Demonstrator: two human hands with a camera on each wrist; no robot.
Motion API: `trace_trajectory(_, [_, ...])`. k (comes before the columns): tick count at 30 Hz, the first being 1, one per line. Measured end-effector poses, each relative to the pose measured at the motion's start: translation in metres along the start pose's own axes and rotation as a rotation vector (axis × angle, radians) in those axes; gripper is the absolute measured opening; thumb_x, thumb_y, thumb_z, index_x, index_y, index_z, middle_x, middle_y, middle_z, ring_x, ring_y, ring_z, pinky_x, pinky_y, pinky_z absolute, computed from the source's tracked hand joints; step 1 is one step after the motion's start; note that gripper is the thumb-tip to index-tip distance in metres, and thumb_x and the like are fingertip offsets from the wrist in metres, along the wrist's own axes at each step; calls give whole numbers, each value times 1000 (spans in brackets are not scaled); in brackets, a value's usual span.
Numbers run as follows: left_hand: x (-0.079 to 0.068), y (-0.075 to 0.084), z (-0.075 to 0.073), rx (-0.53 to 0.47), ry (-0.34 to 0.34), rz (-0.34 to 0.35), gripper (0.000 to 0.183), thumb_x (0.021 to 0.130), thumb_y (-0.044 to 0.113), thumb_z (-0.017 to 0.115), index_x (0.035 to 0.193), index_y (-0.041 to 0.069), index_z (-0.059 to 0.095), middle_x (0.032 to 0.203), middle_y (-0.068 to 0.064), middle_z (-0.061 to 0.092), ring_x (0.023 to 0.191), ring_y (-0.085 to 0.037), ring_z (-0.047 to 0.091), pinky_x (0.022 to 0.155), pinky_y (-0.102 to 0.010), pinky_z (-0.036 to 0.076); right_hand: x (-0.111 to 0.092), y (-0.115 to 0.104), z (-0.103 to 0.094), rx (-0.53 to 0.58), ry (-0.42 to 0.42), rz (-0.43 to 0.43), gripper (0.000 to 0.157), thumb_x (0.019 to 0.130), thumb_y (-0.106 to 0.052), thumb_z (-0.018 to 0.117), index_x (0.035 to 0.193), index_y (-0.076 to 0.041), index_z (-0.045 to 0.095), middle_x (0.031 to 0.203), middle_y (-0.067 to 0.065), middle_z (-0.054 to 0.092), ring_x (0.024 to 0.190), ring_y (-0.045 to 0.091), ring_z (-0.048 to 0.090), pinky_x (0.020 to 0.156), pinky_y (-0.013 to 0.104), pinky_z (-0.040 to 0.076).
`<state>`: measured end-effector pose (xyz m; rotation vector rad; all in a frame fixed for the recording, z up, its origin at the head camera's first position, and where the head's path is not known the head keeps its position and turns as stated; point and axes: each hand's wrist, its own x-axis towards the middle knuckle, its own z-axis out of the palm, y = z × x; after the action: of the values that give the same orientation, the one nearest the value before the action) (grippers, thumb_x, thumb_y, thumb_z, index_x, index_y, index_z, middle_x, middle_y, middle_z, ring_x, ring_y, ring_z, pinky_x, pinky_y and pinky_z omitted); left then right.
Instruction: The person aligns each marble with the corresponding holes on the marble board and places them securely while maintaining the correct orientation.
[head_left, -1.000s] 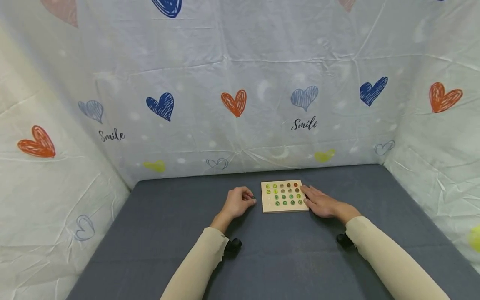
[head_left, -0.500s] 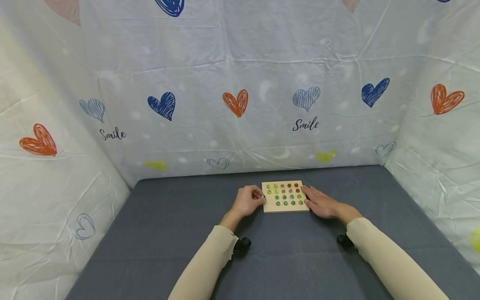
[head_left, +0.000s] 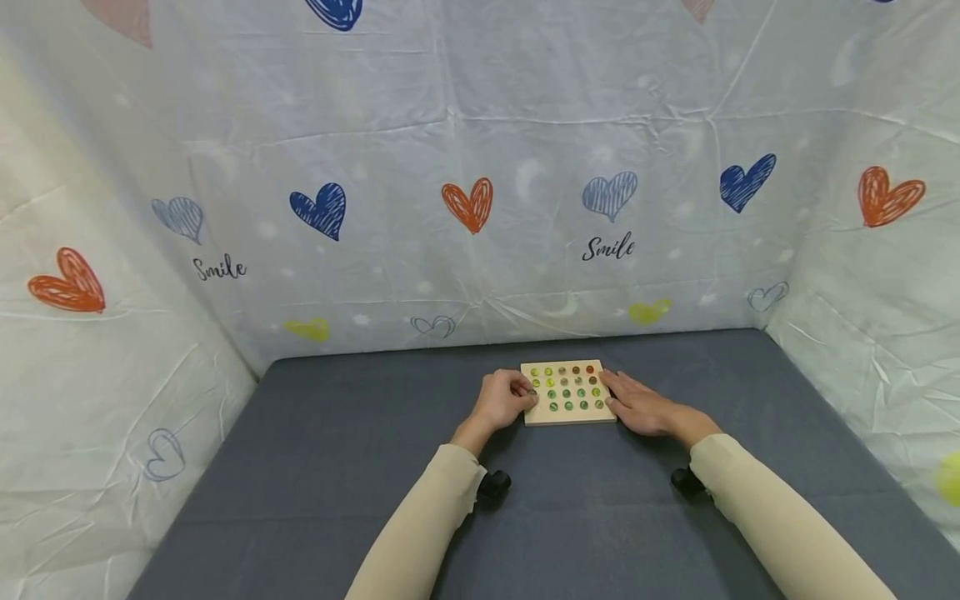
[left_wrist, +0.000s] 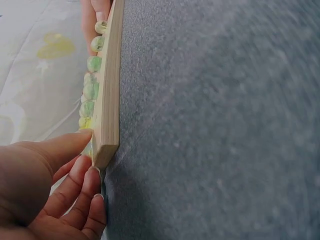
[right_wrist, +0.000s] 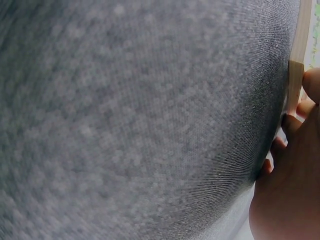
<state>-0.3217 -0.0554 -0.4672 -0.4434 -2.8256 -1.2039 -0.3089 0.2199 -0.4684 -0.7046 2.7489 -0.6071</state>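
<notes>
A pale wooden board [head_left: 570, 419] lies on the dark grey cloth, with rows of glass marbles [head_left: 567, 394] in green, yellow, amber and red on its top. At the board's left edge my left hand [head_left: 504, 402] pinches a marble between thumb and fingertips. The left wrist view shows this marble [left_wrist: 89, 149] mostly hidden behind the thumb, close to the board's corner. My right hand [head_left: 641, 407] rests along the board's right edge with its fingers extended, the fingertips touching the wood. In the right wrist view only part of that hand [right_wrist: 290, 185] and the board's corner [right_wrist: 296, 75] show.
Dark grey cloth [head_left: 360, 467] covers the table around the board. White curtains [head_left: 390, 250] printed with hearts stand behind it and at both sides. A black wrist camera [head_left: 492, 486] sits under the left sleeve, another [head_left: 686, 482] under the right.
My left hand has moved right, from beside the board to over its left edge, with the marble in its fingers. The right hand has stayed on the board's right edge.
</notes>
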Motion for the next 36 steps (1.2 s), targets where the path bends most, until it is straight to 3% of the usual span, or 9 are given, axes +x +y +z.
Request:
trace_trajectory(12, [1,-2,2,4,-21,8,10,84,15,71,91,7,69,76,1,60,65,-13,52,61,-28,43,2,0,0,-4,1,2,55,104,-28,31,150,-5,12,155,17,10,141,39,7,109,55,12])
trace_trajectory(18, [-7,-1,-14,78,-58,55,17,84,14,71,97,5,68,80,1,60,69,-13,53,64,-29,44,3,-2,4,14,-3,-5,56,104,-29,31,150,-5,11,155,17,10,141,38,6,110,54,12])
trace_trajectory(23, [-13,-5,-32,149,-36,68,24,83,16,72,104,5,66,92,-5,63,79,-17,58,69,-33,48,1,-2,5,29,2,6,56,104,-28,31,150,-5,11,155,17,9,141,38,6,109,55,12])
trace_trajectory(29, [-17,-19,-46,183,14,23,38,79,16,77,112,5,63,103,-10,60,83,-20,58,71,-34,48,0,-1,3,30,6,-1,55,104,-27,31,150,-5,11,155,17,10,141,39,6,109,55,12])
trace_trajectory(36, [-12,-32,-45,168,5,-39,54,77,19,79,122,4,55,110,-14,55,83,-20,55,73,-35,47,0,-1,1,19,4,-12,55,104,-26,31,150,-3,11,155,19,10,140,40,6,109,55,11])
